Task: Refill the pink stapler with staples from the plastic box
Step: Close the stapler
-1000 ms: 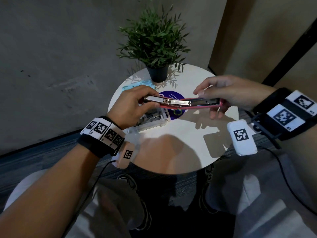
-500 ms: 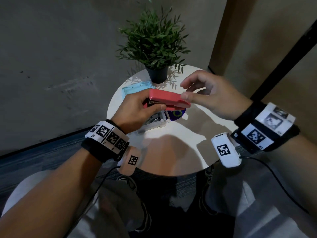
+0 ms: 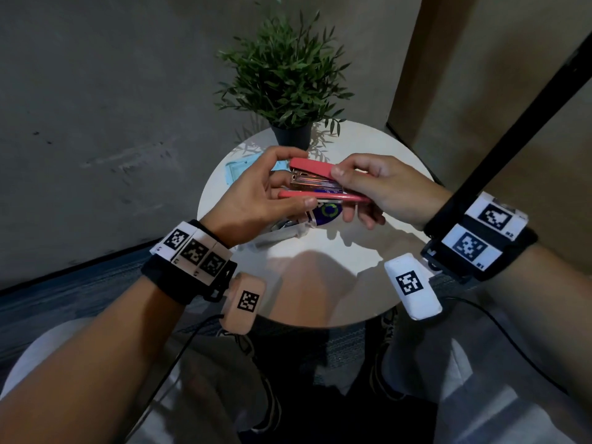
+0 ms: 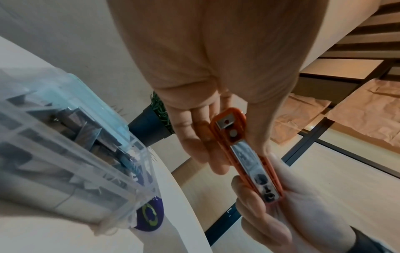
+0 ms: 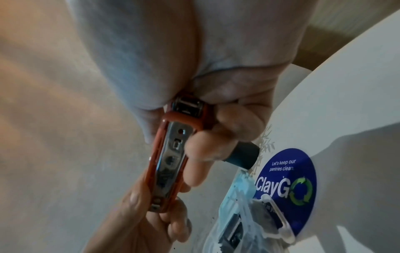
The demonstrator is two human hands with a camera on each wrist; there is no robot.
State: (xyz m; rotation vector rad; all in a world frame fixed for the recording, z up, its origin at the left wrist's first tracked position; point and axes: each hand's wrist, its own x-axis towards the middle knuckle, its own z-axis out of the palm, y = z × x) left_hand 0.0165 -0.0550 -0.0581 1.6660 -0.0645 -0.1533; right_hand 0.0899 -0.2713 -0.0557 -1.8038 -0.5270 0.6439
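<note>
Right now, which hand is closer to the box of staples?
Left. The left hand hangs right above the plastic staple box; the right hand is off to its right side, holding the pink stapler.

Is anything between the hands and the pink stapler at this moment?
Nothing visible. The left hand and right hand both hold the pink stapler directly, one at each end, above the table and the plastic box.
</note>
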